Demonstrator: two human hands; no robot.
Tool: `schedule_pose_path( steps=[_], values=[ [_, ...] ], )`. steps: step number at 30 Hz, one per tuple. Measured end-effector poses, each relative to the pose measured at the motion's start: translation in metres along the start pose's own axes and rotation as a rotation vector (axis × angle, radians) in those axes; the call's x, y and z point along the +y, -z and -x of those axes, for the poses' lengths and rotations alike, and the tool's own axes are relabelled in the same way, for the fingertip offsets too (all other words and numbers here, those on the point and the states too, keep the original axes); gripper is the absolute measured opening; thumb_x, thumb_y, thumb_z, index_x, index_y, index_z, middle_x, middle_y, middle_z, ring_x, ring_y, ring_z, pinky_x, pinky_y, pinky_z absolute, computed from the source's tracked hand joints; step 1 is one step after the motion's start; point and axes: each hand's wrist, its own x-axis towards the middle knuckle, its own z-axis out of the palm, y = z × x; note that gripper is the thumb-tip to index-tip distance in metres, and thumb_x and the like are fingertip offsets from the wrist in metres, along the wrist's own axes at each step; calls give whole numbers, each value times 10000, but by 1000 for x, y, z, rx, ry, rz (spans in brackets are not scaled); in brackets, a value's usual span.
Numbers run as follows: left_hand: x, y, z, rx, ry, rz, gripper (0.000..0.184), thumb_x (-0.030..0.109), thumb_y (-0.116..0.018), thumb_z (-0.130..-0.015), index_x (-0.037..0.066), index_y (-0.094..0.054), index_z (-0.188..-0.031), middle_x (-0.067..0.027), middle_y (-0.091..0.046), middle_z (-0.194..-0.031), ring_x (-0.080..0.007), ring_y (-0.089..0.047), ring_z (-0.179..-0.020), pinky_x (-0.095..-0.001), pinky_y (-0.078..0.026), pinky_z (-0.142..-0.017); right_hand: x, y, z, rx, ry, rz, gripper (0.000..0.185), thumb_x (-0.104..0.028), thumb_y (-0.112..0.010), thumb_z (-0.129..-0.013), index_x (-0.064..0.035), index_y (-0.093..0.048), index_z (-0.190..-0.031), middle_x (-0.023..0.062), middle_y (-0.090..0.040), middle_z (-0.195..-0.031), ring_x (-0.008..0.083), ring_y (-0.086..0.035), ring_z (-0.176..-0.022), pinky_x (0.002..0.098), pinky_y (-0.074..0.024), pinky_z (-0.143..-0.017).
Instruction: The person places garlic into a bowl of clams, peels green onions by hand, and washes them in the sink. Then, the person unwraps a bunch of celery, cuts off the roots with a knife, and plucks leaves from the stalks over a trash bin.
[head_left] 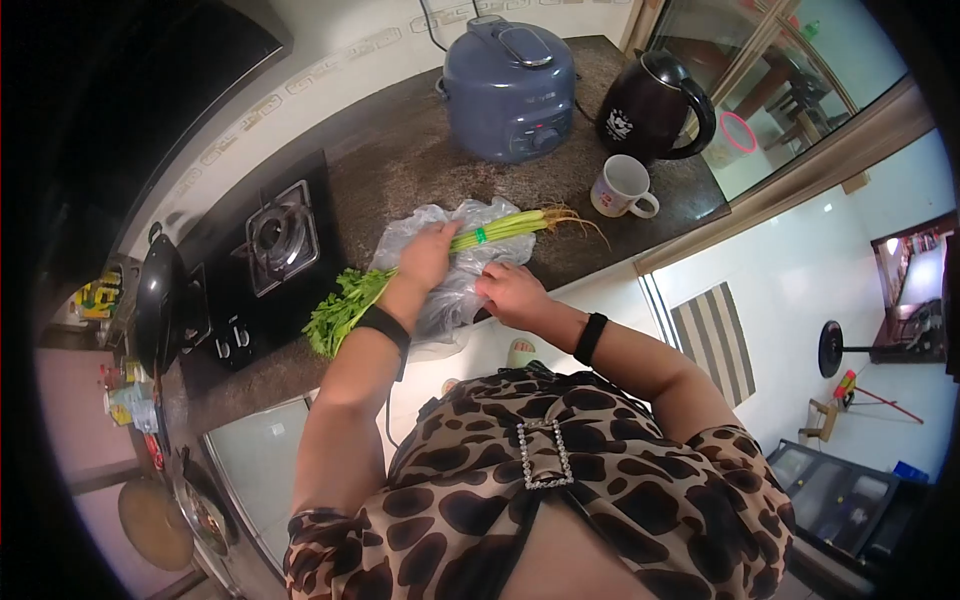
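A bunch of leafy green celery [495,231] lies across a crumpled clear plastic bag [455,300] near the counter's front edge. Its roots point right, its leaves left, and a green band wraps the stalks. My left hand [427,258] is closed around the stalks left of the band. Right of it, my right hand [512,292] has its fingers pressed together on the bag's edge, just below the stalks.
A blue electric cooker [511,95] stands at the back of the dark counter [390,130]. To its right are a dark kettle [648,105] and a white mug [621,187]. On the left are a gas stove [282,240] and a black wok [160,290].
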Motion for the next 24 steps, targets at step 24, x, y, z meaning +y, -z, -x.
schedule_pose_path(
  steps=[24],
  values=[
    [-22, 166, 272, 766, 379, 1268, 437, -16, -538, -839, 36, -427, -1258, -86, -541, -1061, -157, -559, -864, -279, -469, -757, -1, 35, -65, 71, -78, 336, 485, -305, -796, -590, -82, -568, -955, 142, -205, -1438, 387, -252, -1274, 518, -311, -984]
  ],
)
